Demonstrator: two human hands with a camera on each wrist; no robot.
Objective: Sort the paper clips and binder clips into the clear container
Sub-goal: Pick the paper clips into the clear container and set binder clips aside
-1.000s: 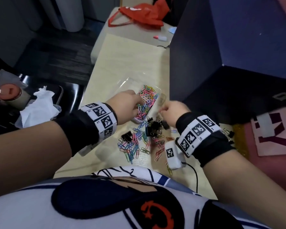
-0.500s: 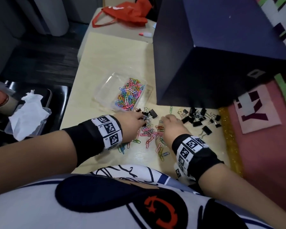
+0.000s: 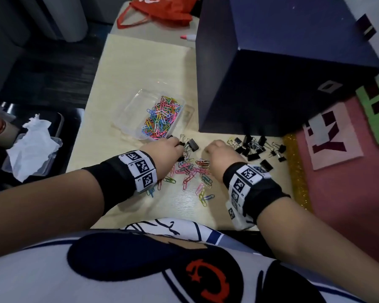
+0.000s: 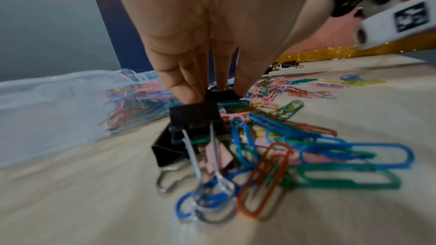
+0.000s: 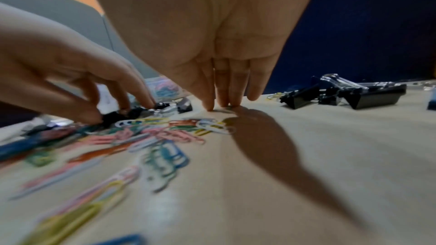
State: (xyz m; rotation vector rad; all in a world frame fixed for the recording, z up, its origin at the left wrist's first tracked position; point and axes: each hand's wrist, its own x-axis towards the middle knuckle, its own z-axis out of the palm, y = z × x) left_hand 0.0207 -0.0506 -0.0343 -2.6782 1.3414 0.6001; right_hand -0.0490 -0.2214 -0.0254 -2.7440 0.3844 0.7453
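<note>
A black binder clip (image 4: 218, 93) was pinched between the thumb and fingertips of the left hand (image 3: 162, 150), on its folded steel body. Just below those fingers a second binder clip (image 4: 195, 118) lay on the wooden table (image 3: 140, 68), its wire handles pointing back toward the wrist, tangled among loose paper clips (image 3: 193, 173). The binder clips were judged light, stiff and springy, best taken by the body, since the handles swing. The paper clips were judged very light, thin and smooth-coated, hard to lift flat and easier scooped or slid.

The right hand (image 3: 219, 154) was set with straight, close-held fingertips (image 5: 210, 106) touching the table; nothing was seen to be held. A heap of black binder clips (image 3: 254, 147) lay just beyond and to its right.

The clear container (image 3: 129, 114), one side filled with paper clips, stood just beyond the left fingers. Behind it a dark blue box (image 3: 282, 73) was seen, with a red bag (image 3: 162, 7) farther off and a pink mat (image 3: 348, 193) at the right.
</note>
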